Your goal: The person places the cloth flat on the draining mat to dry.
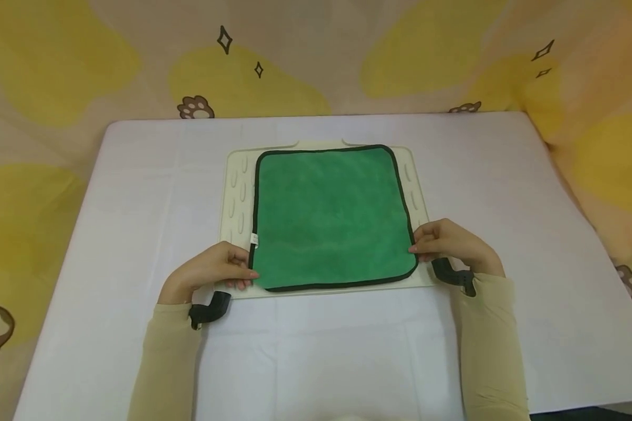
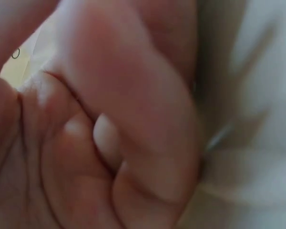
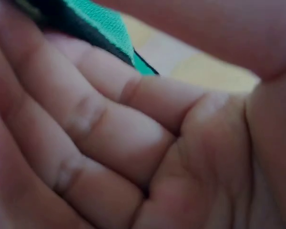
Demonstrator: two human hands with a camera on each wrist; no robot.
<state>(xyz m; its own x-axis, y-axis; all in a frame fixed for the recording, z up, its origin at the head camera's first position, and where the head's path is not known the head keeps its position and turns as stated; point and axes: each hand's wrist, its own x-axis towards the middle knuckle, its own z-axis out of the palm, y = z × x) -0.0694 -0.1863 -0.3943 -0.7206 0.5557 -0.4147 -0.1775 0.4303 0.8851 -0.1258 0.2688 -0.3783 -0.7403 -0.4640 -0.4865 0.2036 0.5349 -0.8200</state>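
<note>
A green cloth point(image 1: 331, 216) with black edging lies spread over a cream plastic board point(image 1: 235, 193), a small white tag point(image 1: 255, 240) on its left edge. At its lower left corner, my left hand point(image 1: 213, 269) pinches the cloth, thumb on top and fingers beneath. My right hand point(image 1: 455, 242) pinches the right edge just above the lower right corner. In the right wrist view, part of the green cloth point(image 3: 107, 28) and its black edging show beyond the curled fingers point(image 3: 119, 124). Curled fingers point(image 2: 128, 95) fill the left wrist view, which hides the cloth.
Under the board is a table point(image 1: 316, 356) with a white cover. Yellow and cream patterned fabric point(image 1: 305, 58) hangs behind it and along both sides. A black wrist mount point(image 1: 210, 308) sits at the left cuff, another black mount point(image 1: 454, 275) at the right.
</note>
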